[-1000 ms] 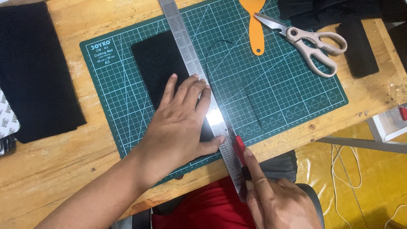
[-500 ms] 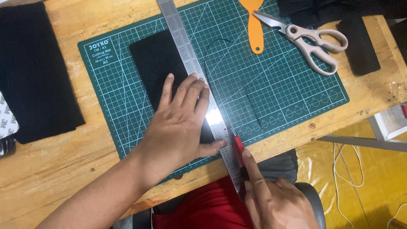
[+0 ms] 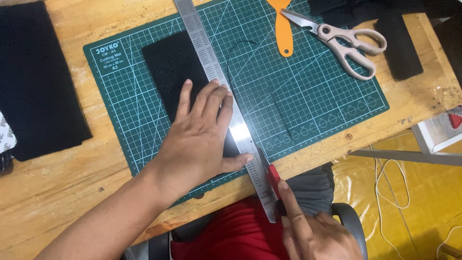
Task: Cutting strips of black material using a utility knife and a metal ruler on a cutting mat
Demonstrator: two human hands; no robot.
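A metal ruler (image 3: 216,91) lies slantwise across a green cutting mat (image 3: 313,106), running from the top centre of the frame down to the table's near edge at lower centre. Under its left side sits a black piece of fabric (image 3: 166,72), in the upper left part of the mat. The left hand (image 3: 202,139) lies flat over the fabric and the ruler in the middle of the frame, fingers stretched out and slightly spread, the thumb tip touching the ruler's left edge. The right hand (image 3: 313,231), at the lower right of centre, grips a red-handled cutter (image 3: 270,174) with the forefinger laid along its top; the blade rests against the ruler's right edge near the mat's lower border. The other fingers are curled, though how tightly cannot be told.

On the upper right of the mat lie a pair of pale-handled scissors (image 3: 344,41) and an orange tool handle (image 3: 284,26) just beside them. A large black cloth (image 3: 38,82) covers the wooden table (image 3: 62,192) at the left, and a narrow black strip (image 3: 399,45) lies at the upper right.
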